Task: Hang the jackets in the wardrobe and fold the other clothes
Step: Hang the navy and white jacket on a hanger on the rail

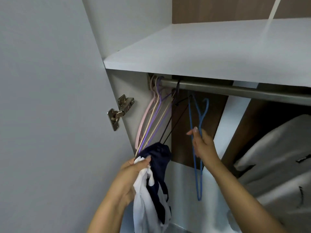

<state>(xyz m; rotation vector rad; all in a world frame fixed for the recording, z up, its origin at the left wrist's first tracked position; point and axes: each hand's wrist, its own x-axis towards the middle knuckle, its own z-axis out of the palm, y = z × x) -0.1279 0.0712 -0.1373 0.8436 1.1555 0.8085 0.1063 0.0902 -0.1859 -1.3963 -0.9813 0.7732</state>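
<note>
One white shelf [210,52] above metal rail [235,90]

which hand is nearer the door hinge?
Left. The left hand, gripping the navy and white garment, sits below and just right of the hinge; the right hand, holding the blue hanger, is farther right.

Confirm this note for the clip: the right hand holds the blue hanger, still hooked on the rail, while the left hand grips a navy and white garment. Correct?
Not quite. The head view shows the blue hanger off the rail: its hook hangs free below the bar. The rest stands: the right hand holds it, and the left hand grips the navy and white garment.
</note>
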